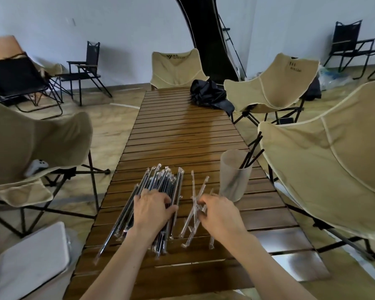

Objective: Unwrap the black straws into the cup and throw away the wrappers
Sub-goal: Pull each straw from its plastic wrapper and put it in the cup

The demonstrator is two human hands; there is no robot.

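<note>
A pile of wrapped black straws (160,187) lies on the slatted wooden table (182,131). My left hand (153,210) rests on top of the pile with its fingers curled over several straws. Beside it lie several empty clear wrappers (194,226), and my right hand (219,213) gathers them, fingers curled round the bunch. A frosted plastic cup (235,176) stands upright at the table's right edge, just beyond my right hand, with a few bare black straws (252,152) leaning in it.
A black bag (210,95) lies at the table's far right end. Beige folding chairs (325,161) stand close on both sides and at the far end. A white cushion (33,263) sits at the lower left. Black chairs line the wall.
</note>
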